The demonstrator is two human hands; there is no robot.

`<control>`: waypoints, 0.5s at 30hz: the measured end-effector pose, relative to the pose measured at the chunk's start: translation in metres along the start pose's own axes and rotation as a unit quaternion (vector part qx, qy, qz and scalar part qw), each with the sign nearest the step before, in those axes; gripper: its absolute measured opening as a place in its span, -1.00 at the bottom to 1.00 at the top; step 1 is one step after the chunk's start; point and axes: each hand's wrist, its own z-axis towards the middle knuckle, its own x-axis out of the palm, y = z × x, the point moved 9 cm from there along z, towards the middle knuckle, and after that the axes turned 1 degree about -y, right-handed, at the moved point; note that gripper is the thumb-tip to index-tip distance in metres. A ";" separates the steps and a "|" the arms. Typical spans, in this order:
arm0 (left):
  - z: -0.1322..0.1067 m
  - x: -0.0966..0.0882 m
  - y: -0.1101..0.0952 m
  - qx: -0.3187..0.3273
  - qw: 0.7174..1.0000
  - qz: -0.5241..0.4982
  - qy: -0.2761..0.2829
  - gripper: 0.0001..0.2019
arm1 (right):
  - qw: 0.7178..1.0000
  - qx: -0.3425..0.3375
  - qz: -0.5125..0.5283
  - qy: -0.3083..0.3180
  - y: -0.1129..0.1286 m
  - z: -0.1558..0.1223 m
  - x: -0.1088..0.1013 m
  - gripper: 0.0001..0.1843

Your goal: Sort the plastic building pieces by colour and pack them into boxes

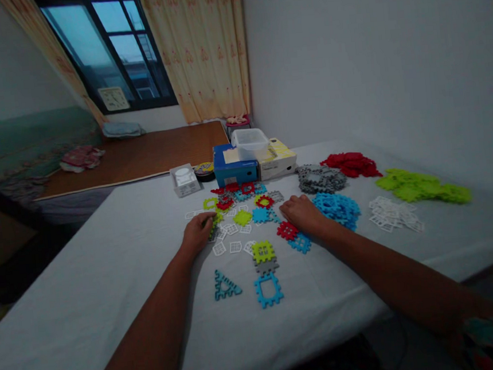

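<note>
My left hand (pixel 198 233) is closed, its thumb and fingertips at the edge of a lime-green notched building tile (pixel 217 217) on the white sheet. Grey and white pieces lie just under and beside those fingers. Bent and pressed together, the fingers of my right hand (pixel 303 213) rest right of a blue square tile (pixel 260 215); anything beneath them is hidden. Below that hand are a red tile (pixel 287 231) and a blue tile (pixel 300 243). Nearer me, a green tile (pixel 263 251), a grey tile (pixel 266 265) and a blue frame (pixel 258 291) form a column, beside a teal triangle (pixel 226 286).
Sorted piles lie at the right: grey (pixel 321 177), red (pixel 352 164), blue (pixel 337 208), white (pixel 394 213) and lime-green (pixel 422 185). Behind the loose tiles stand a blue box (pixel 235 172), a yellow-and-white box (pixel 278 162), a clear plastic tub (pixel 251 144) and a small white box (pixel 184 182).
</note>
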 end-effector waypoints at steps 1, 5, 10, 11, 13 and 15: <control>0.000 -0.001 0.000 -0.002 1.000 0.001 -0.003 -0.63 | 1.000 0.000 0.000 -0.006 0.000 0.000 -0.002 -0.70; 0.000 -0.001 0.000 -0.005 1.000 0.008 -0.005 -0.62 | 0.997 0.025 0.029 -0.064 -0.007 -0.005 -0.016 -0.67; 0.002 0.000 0.002 0.007 1.000 0.012 0.000 -0.60 | 0.963 0.076 0.152 -0.210 -0.056 -0.040 -0.046 -0.62; 0.003 0.000 0.003 0.008 1.000 0.014 0.001 -0.59 | 0.950 0.090 0.177 -0.240 -0.073 -0.052 -0.049 -0.63; 0.004 0.000 0.005 0.009 1.000 0.018 0.001 -0.59 | 0.925 0.143 0.206 -0.285 -0.118 -0.082 -0.048 -0.65; 0.005 0.000 0.005 0.013 1.000 0.025 -0.001 -0.59 | 0.902 0.231 0.203 -0.303 -0.171 -0.118 -0.037 -0.67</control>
